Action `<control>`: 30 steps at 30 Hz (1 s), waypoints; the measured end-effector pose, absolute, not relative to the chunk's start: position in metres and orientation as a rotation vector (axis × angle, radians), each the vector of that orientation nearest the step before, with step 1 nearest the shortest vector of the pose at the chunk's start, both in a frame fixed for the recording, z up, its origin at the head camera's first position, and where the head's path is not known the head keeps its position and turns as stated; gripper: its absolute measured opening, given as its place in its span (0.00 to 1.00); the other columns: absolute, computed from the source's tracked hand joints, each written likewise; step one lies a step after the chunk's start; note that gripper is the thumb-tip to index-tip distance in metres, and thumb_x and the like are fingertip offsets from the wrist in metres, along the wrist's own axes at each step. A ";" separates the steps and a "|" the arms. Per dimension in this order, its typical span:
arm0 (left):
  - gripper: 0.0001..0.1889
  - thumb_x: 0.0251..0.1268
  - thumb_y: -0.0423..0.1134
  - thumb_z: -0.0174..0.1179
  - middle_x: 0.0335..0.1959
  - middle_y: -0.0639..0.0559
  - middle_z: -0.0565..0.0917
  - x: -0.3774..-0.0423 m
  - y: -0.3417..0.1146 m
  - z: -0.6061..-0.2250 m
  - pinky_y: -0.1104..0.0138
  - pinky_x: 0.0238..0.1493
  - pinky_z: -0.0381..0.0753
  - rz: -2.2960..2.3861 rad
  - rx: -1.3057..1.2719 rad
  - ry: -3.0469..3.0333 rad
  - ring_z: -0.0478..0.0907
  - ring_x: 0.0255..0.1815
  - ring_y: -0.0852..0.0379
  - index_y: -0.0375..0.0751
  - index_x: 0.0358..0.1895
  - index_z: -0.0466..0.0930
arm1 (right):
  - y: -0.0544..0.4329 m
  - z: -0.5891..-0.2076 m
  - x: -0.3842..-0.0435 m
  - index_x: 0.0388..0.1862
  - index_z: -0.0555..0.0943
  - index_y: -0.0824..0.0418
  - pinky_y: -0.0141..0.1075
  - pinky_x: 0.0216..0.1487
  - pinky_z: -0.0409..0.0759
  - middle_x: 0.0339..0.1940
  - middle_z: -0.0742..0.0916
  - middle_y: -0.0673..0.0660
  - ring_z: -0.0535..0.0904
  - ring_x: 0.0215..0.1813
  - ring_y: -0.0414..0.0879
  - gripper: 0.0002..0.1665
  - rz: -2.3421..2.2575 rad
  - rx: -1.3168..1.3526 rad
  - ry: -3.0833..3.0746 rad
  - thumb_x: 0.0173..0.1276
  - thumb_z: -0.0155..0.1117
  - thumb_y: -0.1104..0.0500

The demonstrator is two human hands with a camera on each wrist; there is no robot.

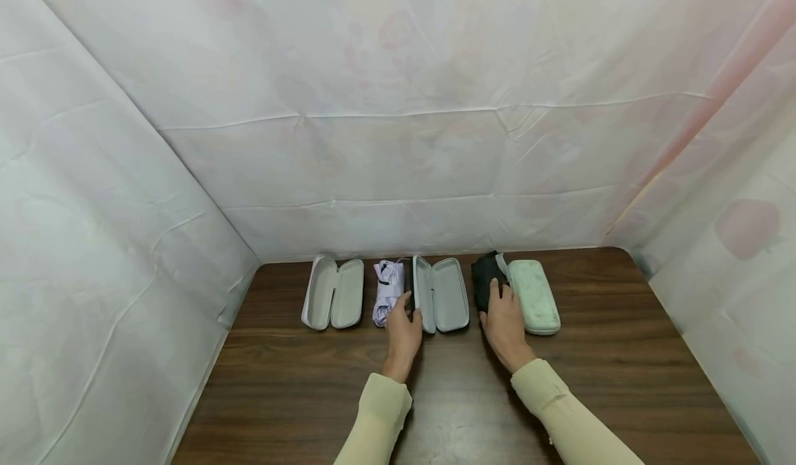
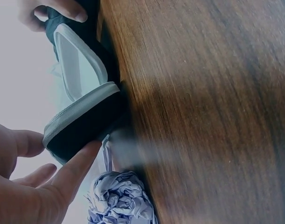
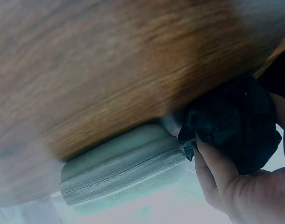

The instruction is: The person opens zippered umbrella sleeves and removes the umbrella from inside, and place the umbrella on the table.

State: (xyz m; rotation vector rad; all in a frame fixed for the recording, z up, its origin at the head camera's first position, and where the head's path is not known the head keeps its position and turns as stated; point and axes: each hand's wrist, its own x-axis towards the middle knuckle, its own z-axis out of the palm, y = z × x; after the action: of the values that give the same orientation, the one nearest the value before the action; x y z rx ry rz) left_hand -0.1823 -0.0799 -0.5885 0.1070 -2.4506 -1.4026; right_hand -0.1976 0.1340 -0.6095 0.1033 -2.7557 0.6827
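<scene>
Head view: left hand on the open case, right hand on the black bundle!
Here the left thumb and fingers pinch the near end of the open case, its lid laid out to the right; the right fingers curl round the black bundle, lying between that case and the closed green case. It's murky in the right wrist view, so how much cloth they hold is hard to say. There's the danger: a grip on just a loose fold could let the bundle unroll when lifted. And the purple bundle sits just beside the left hand, so a careless leftward swing could knock it askew.
</scene>
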 end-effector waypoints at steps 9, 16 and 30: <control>0.20 0.69 0.23 0.63 0.58 0.31 0.86 -0.180 -0.080 -0.586 0.47 0.52 0.86 -1.399 0.119 -2.426 0.87 0.50 0.36 0.24 0.63 0.80 | 0.134 -0.609 -0.198 0.77 0.64 0.78 0.61 0.59 0.81 0.65 0.75 0.82 0.76 0.62 0.77 0.48 0.663 0.093 -2.774 0.65 0.78 0.66; 0.18 0.68 0.22 0.64 0.56 0.30 0.85 -0.178 -0.079 -0.587 0.43 0.58 0.82 -1.306 0.075 -2.417 0.83 0.58 0.34 0.25 0.60 0.82 | 0.137 -0.601 -0.193 0.80 0.65 0.71 0.65 0.45 0.85 0.70 0.74 0.78 0.75 0.64 0.74 0.49 0.675 0.040 -2.834 0.66 0.79 0.59; 0.17 0.65 0.22 0.67 0.60 0.33 0.84 -0.165 -0.068 -0.573 0.46 0.62 0.82 -1.142 -0.082 -2.396 0.82 0.63 0.37 0.28 0.57 0.84 | 0.148 -0.585 -0.178 0.79 0.68 0.70 0.66 0.40 0.84 0.70 0.76 0.76 0.75 0.65 0.73 0.49 0.747 0.066 -2.762 0.65 0.80 0.56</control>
State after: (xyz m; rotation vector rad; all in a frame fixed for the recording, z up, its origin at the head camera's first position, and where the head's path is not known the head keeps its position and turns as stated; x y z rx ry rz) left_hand -0.1646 -0.0679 -0.5735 -0.0819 -2.3963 -1.1420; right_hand -0.1779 0.1478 -0.5848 0.0658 -2.7618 0.7472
